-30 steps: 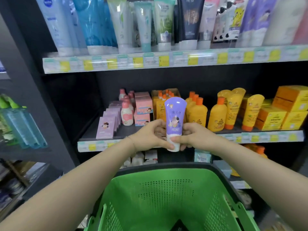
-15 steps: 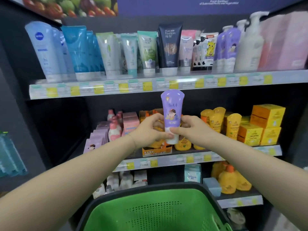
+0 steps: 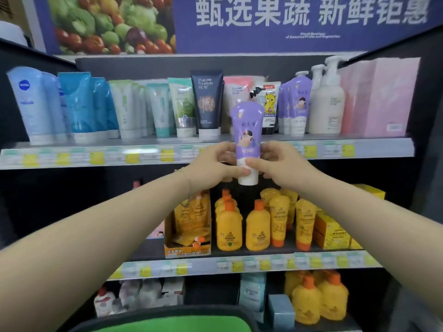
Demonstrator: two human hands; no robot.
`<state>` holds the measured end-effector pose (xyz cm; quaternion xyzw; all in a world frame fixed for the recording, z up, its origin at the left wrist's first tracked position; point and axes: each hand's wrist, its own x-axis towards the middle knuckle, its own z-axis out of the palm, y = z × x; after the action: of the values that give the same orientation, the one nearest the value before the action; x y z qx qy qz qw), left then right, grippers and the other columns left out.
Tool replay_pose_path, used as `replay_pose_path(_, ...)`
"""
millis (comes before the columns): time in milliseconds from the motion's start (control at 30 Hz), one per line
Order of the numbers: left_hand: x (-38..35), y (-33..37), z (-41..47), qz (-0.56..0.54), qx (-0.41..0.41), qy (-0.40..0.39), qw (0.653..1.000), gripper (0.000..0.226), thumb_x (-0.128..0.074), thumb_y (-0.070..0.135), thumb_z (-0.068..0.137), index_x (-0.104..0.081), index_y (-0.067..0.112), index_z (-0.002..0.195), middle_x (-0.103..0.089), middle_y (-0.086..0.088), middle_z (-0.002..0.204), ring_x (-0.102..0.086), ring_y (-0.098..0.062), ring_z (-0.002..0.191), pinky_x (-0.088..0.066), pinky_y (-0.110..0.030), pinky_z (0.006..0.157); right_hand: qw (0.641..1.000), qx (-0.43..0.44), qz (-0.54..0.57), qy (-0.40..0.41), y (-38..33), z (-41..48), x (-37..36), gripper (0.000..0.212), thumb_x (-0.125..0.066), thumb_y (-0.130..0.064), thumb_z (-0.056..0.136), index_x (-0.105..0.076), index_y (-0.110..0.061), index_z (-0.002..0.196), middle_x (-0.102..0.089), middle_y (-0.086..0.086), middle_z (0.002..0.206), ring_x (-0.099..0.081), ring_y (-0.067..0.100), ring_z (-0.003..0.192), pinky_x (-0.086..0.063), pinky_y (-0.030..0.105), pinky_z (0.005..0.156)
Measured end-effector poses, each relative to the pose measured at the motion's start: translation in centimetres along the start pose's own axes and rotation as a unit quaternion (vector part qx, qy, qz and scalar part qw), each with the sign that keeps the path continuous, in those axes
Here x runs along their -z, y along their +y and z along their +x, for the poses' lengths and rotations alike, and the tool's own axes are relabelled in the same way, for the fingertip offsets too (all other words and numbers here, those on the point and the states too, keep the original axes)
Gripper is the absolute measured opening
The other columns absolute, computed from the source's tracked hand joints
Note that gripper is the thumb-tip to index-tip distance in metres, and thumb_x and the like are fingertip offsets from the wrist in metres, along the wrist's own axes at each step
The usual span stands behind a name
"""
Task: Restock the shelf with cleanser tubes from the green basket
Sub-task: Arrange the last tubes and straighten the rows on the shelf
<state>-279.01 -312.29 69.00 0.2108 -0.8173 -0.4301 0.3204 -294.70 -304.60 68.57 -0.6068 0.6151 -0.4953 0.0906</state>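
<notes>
A purple cleanser tube (image 3: 247, 130) with a white cap stands upright, cap down, in front of the top shelf (image 3: 206, 152). My left hand (image 3: 215, 165) and my right hand (image 3: 278, 164) both pinch it near the cap, one on each side. Matching purple tubes (image 3: 293, 109) stand on the top shelf to the right, behind and above my right hand. Only the rim of the green basket (image 3: 172, 325) shows at the bottom edge; its inside is out of view.
Blue, green and dark tubes (image 3: 119, 109) line the top shelf's left and middle; white pump bottles (image 3: 327, 104) and pink boxes (image 3: 378, 97) fill its right end. Yellow bottles (image 3: 256, 226) crowd the middle shelf. A printed banner (image 3: 239, 22) hangs above.
Both hands have lifted the purple tube from middle-shelf height to the top shelf's front edge. The view has tilted upward, so the basket has dropped almost out of sight.
</notes>
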Motion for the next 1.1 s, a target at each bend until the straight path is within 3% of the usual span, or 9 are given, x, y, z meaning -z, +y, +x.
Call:
replay_pose_path(133,-2.0,1.9,2.1,0.011,-0.007,0.01,1.0,0.043,-0.071,0.011,0.083,-0.055,0.015,0.123,-0.066,-0.012,0.112,-0.065,-0.02,0.099,-0.053,-0.031,0.085,0.999,-0.018,0.007,0.039,0.8,0.8,3.2,0.044,-0.074,-0.04,0.079,-0.053,-0.019,0.111,-0.066,0.004,0.097,-0.065,0.02,0.09,-0.054,0.044,0.082)
replay_pose_path(300,-4.1,3.5,4.3,0.004,-0.017,0.025,1.0,0.043,-0.071,0.008,0.082,-0.056,0.01,0.122,-0.067,-0.013,0.108,-0.066,-0.018,0.093,-0.055,-0.031,0.084,0.998,-0.004,0.026,0.056,1.4,1.5,6.2,0.034,-0.075,-0.033,0.08,-0.053,-0.017,0.101,-0.068,0.005,0.093,-0.068,0.02,0.086,-0.057,0.041,0.079)
replay_pose_path(433,-5.1,5.2,6.3,0.041,-0.031,0.043,0.998,0.043,-0.073,0.012,0.081,-0.057,0.008,0.121,-0.069,-0.01,0.1,-0.065,-0.01,0.075,-0.055,-0.02,0.067,0.997,0.011,0.004,0.071,1.8,2.7,8.4,0.027,-0.074,-0.034,0.081,-0.055,-0.02,0.096,-0.068,0.008,0.09,-0.067,0.024,0.085,-0.055,0.045,0.083)
replay_pose_path(567,-5.9,7.3,8.6,0.045,-0.033,0.065,0.996,0.043,-0.074,0.012,0.08,-0.057,0.007,0.119,-0.066,-0.003,0.087,-0.062,-0.009,0.069,-0.05,-0.015,0.056,0.996,0.018,0.011,0.092,1.9,4.5,10.7,0.034,-0.074,-0.034,0.081,-0.058,-0.016,0.104,-0.069,0.009,0.087,-0.068,0.023,0.079,-0.055,0.047,0.084)
replay_pose_path(667,-6.6,8.4,10.6,0.055,-0.041,0.09,0.994,0.044,-0.074,0.014,0.081,-0.057,0.009,0.12,-0.064,-0.008,0.092,-0.062,-0.014,0.073,-0.05,-0.024,0.066,0.993,0.022,0.023,0.111,1.8,5.9,12.1,0.034,-0.073,-0.028,0.082,-0.059,-0.011,0.107,-0.067,0.007,0.081,-0.066,0.02,0.068,-0.054,0.042,0.078)
replay_pose_path(800,-7.4,8.9,13.3,0.058,-0.047,0.126,0.989,0.047,-0.078,0.017,0.076,-0.059,0.01,0.118,-0.067,-0.009,0.095,-0.063,-0.017,0.078,-0.043,-0.016,0.055,0.992,0.026,-0.001,0.122,2.2,7.8,13.6,0.016,-0.072,-0.027,0.083,-0.061,-0.022,0.093,-0.068,0.01,0.089,-0.068,0.022,0.075,-0.055,0.037,0.072)
replay_pose_path(900,-8.3,8.5,15.2,0.043,-0.041,0.148,0.987,0.057,-0.083,0.018,0.071,-0.055,0.01,0.119,-0.068,-0.01,0.102,-0.066,-0.019,0.084,-0.045,-0.021,0.065,0.99,0.019,-0.035,0.137,3.1,8.9,14.2,0.017,-0.071,-0.03,0.083,-0.057,-0.025,0.091,-0.068,0.007,0.094,-0.067,0.022,0.083,-0.044,0.028,0.056)
replay_pose_path(1033,-9.6,7.2,17.4,0.059,-0.033,0.158,0.985,0.051,-0.085,0.019,0.068,-0.054,0.008,0.108,-0.065,-0.011,0.095,-0.062,-0.021,0.082,-0.052,-0.035,0.081,0.987,-0.009,-0.047,0.153,5.2,9.8,14.0,0.02,-0.069,-0.029,0.086,-0.056,-0.017,0.095,-0.07,0.011,0.091,-0.067,0.026,0.086,-0.053,0.036,0.079)
replay_pose_path(1100,-10.1,6.2,18.2,0.071,-0.031,0.171,0.982,0.046,-0.085,0.021,0.067,-0.055,0.012,0.101,-0.062,-0.01,0.091,-0.06,-0.023,0.083,-0.052,-0.04,0.088,0.986,-0.016,-0.05,0.156,6.1,9.9,13.6,0.02,-0.068,-0.03,0.086,-0.056,-0.018,0.095,-0.07,0.01,0.091,-0.067,0.026,0.088,-0.052,0.035,0.079)
